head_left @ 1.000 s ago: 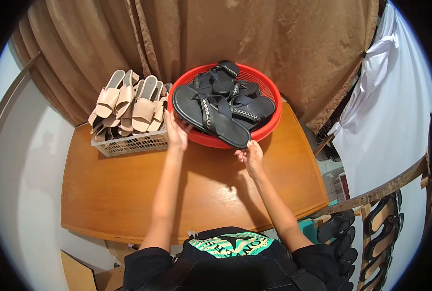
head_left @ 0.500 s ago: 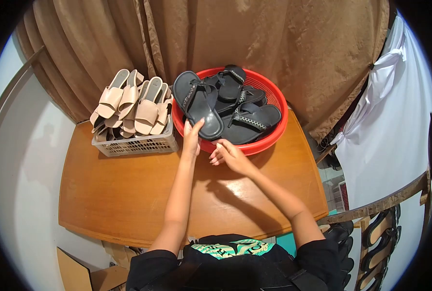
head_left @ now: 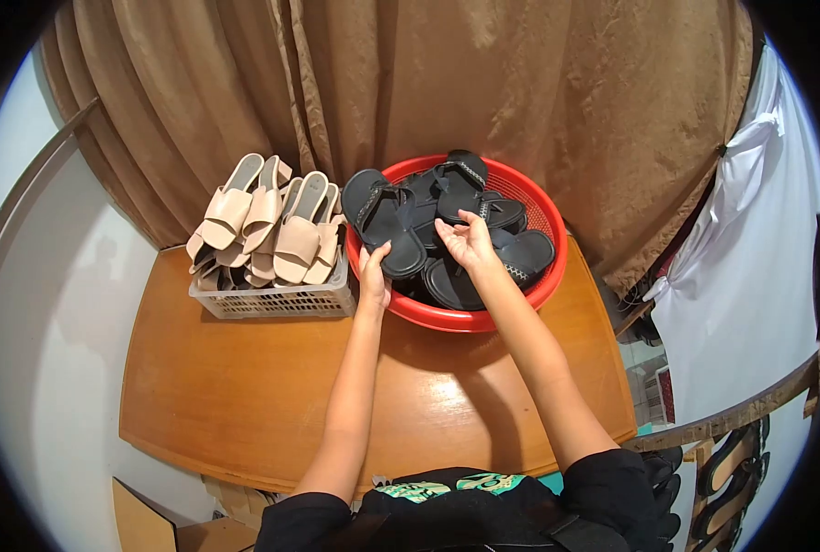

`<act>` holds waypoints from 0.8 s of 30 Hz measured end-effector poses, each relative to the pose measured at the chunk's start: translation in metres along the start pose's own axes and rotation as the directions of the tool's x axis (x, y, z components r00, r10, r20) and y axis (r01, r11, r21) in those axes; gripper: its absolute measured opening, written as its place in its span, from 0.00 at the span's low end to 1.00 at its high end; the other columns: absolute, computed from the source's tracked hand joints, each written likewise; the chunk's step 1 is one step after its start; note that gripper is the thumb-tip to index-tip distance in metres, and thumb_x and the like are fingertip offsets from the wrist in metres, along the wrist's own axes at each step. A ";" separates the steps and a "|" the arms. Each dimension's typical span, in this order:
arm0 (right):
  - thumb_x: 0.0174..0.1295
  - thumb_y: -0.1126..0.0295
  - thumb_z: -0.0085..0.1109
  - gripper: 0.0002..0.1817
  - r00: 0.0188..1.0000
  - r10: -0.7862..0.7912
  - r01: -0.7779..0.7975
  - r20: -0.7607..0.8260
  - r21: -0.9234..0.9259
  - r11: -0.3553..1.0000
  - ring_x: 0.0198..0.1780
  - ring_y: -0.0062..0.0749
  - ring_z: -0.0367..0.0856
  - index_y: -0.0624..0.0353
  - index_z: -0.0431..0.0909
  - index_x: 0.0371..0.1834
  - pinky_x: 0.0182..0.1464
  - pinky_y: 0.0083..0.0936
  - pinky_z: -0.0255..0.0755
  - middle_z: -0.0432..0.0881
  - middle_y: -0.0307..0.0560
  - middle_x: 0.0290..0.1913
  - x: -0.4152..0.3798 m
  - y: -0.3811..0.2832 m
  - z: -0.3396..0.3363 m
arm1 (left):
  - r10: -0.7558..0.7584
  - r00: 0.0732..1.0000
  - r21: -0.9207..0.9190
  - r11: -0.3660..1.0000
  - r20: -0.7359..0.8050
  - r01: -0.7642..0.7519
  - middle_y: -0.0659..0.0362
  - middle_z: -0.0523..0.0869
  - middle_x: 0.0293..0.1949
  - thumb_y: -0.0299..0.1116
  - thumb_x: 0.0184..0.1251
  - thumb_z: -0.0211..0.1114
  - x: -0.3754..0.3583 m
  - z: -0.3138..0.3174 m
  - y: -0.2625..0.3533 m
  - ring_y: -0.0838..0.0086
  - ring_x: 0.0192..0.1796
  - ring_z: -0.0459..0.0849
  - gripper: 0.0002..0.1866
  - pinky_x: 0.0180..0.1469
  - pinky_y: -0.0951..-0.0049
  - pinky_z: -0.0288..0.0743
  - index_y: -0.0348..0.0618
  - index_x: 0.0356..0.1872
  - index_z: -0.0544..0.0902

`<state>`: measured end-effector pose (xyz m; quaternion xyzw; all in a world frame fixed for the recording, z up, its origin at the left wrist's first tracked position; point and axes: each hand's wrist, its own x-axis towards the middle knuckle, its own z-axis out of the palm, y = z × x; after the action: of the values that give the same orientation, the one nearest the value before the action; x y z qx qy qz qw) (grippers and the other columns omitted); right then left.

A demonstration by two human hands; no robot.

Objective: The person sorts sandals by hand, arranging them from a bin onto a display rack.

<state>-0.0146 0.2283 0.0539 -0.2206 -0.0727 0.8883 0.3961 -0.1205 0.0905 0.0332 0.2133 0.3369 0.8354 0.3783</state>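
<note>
My left hand is closed on the near end of a black thong sandal, thumb on its footbed. That sandal is tilted over the left rim of a red plastic basket. Over the basket reaches my right hand, palm partly up and fingers apart. Its fingertips are at the near end of another black sandal; whether they touch it is hard to tell. More black sandals with patterned straps, such as the sandal on the right, lie in the basket, partly hidden by my right hand and wrist.
Left of the basket stands a whitish plastic crate heaped with beige heeled slides. Both containers rest on a wooden table. A brown curtain hangs behind. Sandals sit on a rack at lower right.
My right hand has moved from the basket's front rim up over the sandals inside. My left hand keeps its hold on the sandal. The whole view has shifted slightly.
</note>
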 end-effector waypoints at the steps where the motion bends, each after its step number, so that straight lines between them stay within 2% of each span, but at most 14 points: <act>1: 0.50 0.71 0.51 0.37 1.000 -0.008 0.008 0.001 0.115 0.993 0.47 0.43 0.67 0.75 0.37 0.55 0.49 0.35 0.68 0.54 0.65 0.51 0.002 0.002 0.002 | -0.005 1.000 -0.035 0.999 -0.004 0.005 0.59 0.75 0.44 0.25 0.51 0.55 0.000 0.000 0.000 0.72 0.46 0.74 0.20 0.49 0.75 0.67 0.39 0.49 0.67; 2: 0.50 0.71 0.51 0.37 1.000 -0.010 0.010 0.003 0.114 0.993 0.47 0.43 0.67 0.75 0.37 0.55 0.49 0.35 0.68 0.54 0.65 0.51 0.004 0.003 0.005 | -0.003 1.000 -0.036 0.999 -0.002 0.003 0.59 0.75 0.44 0.25 0.51 0.55 0.001 0.001 -0.001 0.72 0.46 0.74 0.20 0.49 0.75 0.67 0.39 0.49 0.67; 4: 0.49 0.68 0.50 0.28 0.982 -0.042 0.063 -0.185 0.111 0.992 0.37 0.40 0.70 0.72 0.48 0.47 0.40 0.31 0.72 0.64 0.59 0.39 0.005 0.006 0.013 | -0.031 0.999 0.005 1.000 -0.030 0.031 0.58 0.74 0.45 0.25 0.51 0.55 0.001 0.000 -0.002 0.72 0.46 0.74 0.20 0.50 0.75 0.67 0.39 0.49 0.67; 5: 0.47 0.66 0.52 0.29 0.968 -0.038 0.068 -0.247 0.115 0.991 0.33 0.35 0.70 0.70 0.49 0.46 0.35 0.27 0.70 0.65 0.57 0.37 0.007 0.007 0.018 | -0.029 0.999 0.005 1.000 -0.030 0.029 0.58 0.74 0.45 0.25 0.51 0.55 0.001 -0.001 -0.002 0.72 0.46 0.74 0.20 0.50 0.75 0.67 0.39 0.49 0.67; 8: 0.47 0.66 0.50 0.28 0.987 0.047 0.002 -0.155 0.307 0.952 0.29 0.33 0.70 0.69 0.48 0.47 0.35 0.27 0.69 0.66 0.54 0.35 0.012 0.007 0.028 | -0.030 1.000 0.031 0.999 0.004 0.030 0.58 0.74 0.45 0.25 0.51 0.55 0.000 0.001 0.000 0.73 0.47 0.74 0.20 0.50 0.75 0.66 0.39 0.49 0.67; 9: 0.47 0.66 0.50 0.28 0.987 0.050 0.000 -0.156 0.304 0.953 0.29 0.33 0.70 0.69 0.48 0.47 0.35 0.27 0.69 0.66 0.54 0.35 0.016 0.007 0.028 | -0.037 0.999 0.032 0.999 0.001 0.037 0.58 0.74 0.45 0.26 0.51 0.55 0.000 0.002 0.000 0.73 0.47 0.73 0.20 0.51 0.75 0.66 0.39 0.49 0.67; 12: 0.45 0.58 0.52 0.26 0.949 0.055 -0.017 -0.310 0.124 0.992 0.24 0.27 0.65 0.66 0.56 0.39 0.28 0.23 0.63 0.64 0.47 0.30 0.027 0.012 0.031 | -0.028 1.000 0.020 0.999 0.013 0.028 0.58 0.74 0.45 0.25 0.51 0.55 0.002 -0.002 -0.002 0.72 0.47 0.74 0.20 0.50 0.75 0.66 0.38 0.48 0.67; 14: 0.44 0.54 0.53 0.26 0.933 -0.036 0.043 -0.357 0.011 0.999 0.23 0.25 0.64 0.67 0.61 0.34 0.25 0.21 0.60 0.64 0.47 0.31 0.033 0.011 0.031 | -0.039 0.999 -0.011 0.999 -0.015 0.039 0.57 0.74 0.45 0.26 0.51 0.56 -0.001 0.000 -0.001 0.72 0.45 0.74 0.20 0.49 0.75 0.66 0.38 0.48 0.66; 16: 0.48 0.50 0.51 0.29 0.949 0.085 -0.103 -0.304 -0.045 0.994 0.19 0.22 0.63 0.70 0.63 0.36 0.22 0.18 0.59 0.65 0.45 0.27 0.041 0.003 0.026 | -0.037 0.999 -0.016 0.999 -0.020 0.037 0.57 0.74 0.45 0.26 0.51 0.56 0.000 -0.001 -0.002 0.71 0.45 0.74 0.21 0.49 0.75 0.67 0.38 0.49 0.65; 17: 0.48 0.50 0.51 0.29 0.950 0.084 -0.103 -0.302 -0.046 0.994 0.19 0.22 0.63 0.70 0.63 0.36 0.22 0.18 0.59 0.65 0.45 0.27 0.044 -0.001 0.022 | -0.044 0.999 -0.010 0.999 -0.028 0.044 0.57 0.74 0.45 0.26 0.51 0.55 0.001 -0.002 -0.002 0.71 0.45 0.74 0.21 0.49 0.74 0.67 0.38 0.48 0.66; 19: 0.54 0.52 0.47 0.24 0.977 0.181 -0.192 -0.112 -0.094 0.977 0.16 0.21 0.63 0.67 0.61 0.38 0.17 0.17 0.56 0.70 0.49 0.28 0.058 -0.008 0.012 | -0.048 0.999 0.000 0.999 -0.025 0.048 0.56 0.74 0.45 0.26 0.51 0.55 -0.001 0.000 0.000 0.71 0.46 0.74 0.21 0.50 0.73 0.67 0.38 0.49 0.66; 22: 0.60 0.57 0.41 0.20 0.992 0.119 -0.122 -0.036 -0.115 0.986 0.15 0.20 0.62 0.68 0.62 0.38 0.16 0.15 0.56 0.71 0.51 0.29 0.067 -0.015 0.010 | -0.028 1.000 0.007 1.000 -0.006 0.028 0.57 0.74 0.45 0.26 0.51 0.55 0.000 -0.002 -0.002 0.71 0.46 0.74 0.21 0.51 0.73 0.66 0.38 0.49 0.66; 23: 0.62 0.59 0.37 0.21 0.997 0.075 -0.078 -0.031 -0.110 0.991 0.14 0.18 0.60 0.73 0.64 0.38 0.15 0.14 0.54 0.67 0.41 0.17 0.066 -0.017 0.010 | -0.023 1.000 0.007 1.000 -0.005 0.023 0.57 0.74 0.45 0.26 0.51 0.55 0.001 -0.002 -0.003 0.71 0.46 0.74 0.21 0.51 0.73 0.66 0.38 0.49 0.66; 24: 0.62 0.61 0.38 0.20 1.000 0.000 -0.001 -0.008 -0.122 0.993 0.14 0.18 0.60 0.73 0.63 0.38 0.15 0.14 0.56 0.68 0.44 0.19 0.062 -0.018 0.012 | -0.018 1.000 0.012 1.000 -0.004 0.018 0.57 0.74 0.45 0.26 0.51 0.55 0.001 -0.002 -0.003 0.71 0.47 0.74 0.21 0.51 0.73 0.66 0.38 0.49 0.66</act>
<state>-0.0443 0.2866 0.0497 -0.2477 -0.1252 0.8814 0.3822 -0.1207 0.0918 0.0297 0.2109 0.3445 0.8304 0.3837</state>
